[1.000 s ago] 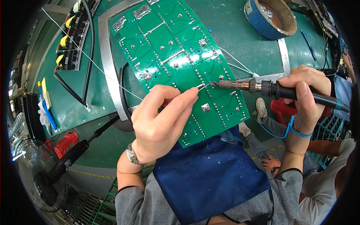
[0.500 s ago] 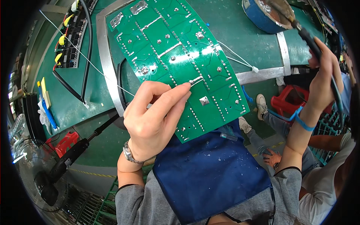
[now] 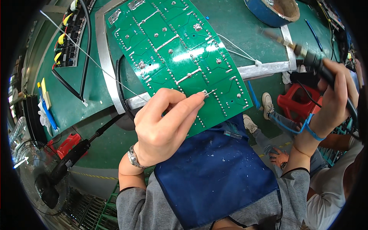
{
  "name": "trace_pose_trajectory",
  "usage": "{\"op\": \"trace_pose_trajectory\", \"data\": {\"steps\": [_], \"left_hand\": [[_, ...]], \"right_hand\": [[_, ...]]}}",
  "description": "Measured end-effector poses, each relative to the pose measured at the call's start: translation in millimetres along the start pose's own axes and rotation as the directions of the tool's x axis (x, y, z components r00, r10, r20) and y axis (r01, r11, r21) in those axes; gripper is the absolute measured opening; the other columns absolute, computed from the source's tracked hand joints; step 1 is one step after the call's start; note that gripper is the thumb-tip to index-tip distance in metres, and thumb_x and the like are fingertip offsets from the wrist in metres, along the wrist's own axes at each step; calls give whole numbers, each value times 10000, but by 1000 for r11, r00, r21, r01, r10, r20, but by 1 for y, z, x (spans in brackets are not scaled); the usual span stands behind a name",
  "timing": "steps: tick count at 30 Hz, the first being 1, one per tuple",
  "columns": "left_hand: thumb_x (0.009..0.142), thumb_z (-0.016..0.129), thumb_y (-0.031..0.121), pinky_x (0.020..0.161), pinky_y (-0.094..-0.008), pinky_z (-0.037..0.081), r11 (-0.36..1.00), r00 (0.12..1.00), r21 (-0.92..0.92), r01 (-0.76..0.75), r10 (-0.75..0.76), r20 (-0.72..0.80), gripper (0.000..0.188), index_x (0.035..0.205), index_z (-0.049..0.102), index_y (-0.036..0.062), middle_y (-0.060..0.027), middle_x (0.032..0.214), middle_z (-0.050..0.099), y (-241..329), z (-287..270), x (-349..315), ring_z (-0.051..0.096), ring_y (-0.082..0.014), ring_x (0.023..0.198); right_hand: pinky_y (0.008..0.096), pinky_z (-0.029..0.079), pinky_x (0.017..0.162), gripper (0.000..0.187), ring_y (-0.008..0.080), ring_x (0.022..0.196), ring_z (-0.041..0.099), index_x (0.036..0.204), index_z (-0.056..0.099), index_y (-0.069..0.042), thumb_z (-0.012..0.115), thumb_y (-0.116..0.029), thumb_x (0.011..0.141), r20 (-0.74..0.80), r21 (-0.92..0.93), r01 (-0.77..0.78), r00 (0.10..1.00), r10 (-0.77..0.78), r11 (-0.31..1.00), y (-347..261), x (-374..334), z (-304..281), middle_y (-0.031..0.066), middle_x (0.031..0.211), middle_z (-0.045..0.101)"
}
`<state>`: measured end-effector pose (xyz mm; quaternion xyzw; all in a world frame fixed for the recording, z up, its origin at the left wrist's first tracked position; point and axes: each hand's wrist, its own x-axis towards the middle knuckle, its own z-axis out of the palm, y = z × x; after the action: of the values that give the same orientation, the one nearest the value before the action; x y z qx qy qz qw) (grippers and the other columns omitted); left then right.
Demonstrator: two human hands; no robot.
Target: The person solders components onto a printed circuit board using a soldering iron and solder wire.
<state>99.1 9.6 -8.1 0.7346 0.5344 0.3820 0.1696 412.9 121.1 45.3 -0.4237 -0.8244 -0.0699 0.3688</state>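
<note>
A green circuit board (image 3: 168, 42) with rows of shiny solder joints lies tilted across the bench edge and a metal frame. My left hand (image 3: 163, 122) is closed over its near part, thumb and fingers pinching a thin solder wire (image 3: 211, 92). The wire's tip sticks out past the fingertips by a square pad, and its length trails off to the far left. My right hand (image 3: 331, 99) grips a soldering iron (image 3: 310, 57) to the right of the board. The iron's tip is smeared by motion and apart from the board.
A blue round pot (image 3: 264, 13) stands at the far right. The metal frame (image 3: 264, 69) borders the work spot. Black modules with yellow parts (image 3: 71, 42) and a black cable lie left. A fan (image 3: 42, 180) is lower left; a red stool (image 3: 295, 99) and a seated person are right.
My right hand has drawn the iron from the pot, nearer and lower. My left hand has shifted slightly right and nearer with the solder wire. The board has slid a little up and left.
</note>
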Motion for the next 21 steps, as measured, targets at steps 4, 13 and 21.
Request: {"op": "trace_pose_trajectory", "data": {"steps": [4, 13, 21], "left_hand": [[681, 787, -59, 504, -282, 446, 1000, 1000, 9, -7, 6, 22, 319, 984, 734, 26, -43, 771, 568, 2, 0, -1, 573, -146, 605], [707, 809, -25, 520, -267, 419, 1000, 998, 15, 21, -22, 53, 309, 994, 763, 82, -30, 781, 559, 6, 2, -3, 537, -129, 601], [707, 807, -28, 520, -267, 424, 1000, 999, 16, -12, 11, 37, 304, 988, 761, 78, -34, 781, 557, 2, 7, 0, 542, -134, 603]], "right_hand": [[267, 333, 486, 318, 119, 484, 459, 825, 687, 45, 539, -231, 877, 274, 580, -199, 961, 41, 790, -18, 1, -6, 59, 589, 568], [269, 405, 462, 246, 149, 468, 538, 825, 702, 13, 594, -205, 852, 414, 674, -176, 894, -170, 718, -18, 7, 7, 92, 628, 639], [275, 402, 466, 253, 156, 475, 540, 820, 702, 12, 589, -213, 843, 438, 660, -191, 883, -165, 727, -19, 7, 7, 98, 635, 646]]}}
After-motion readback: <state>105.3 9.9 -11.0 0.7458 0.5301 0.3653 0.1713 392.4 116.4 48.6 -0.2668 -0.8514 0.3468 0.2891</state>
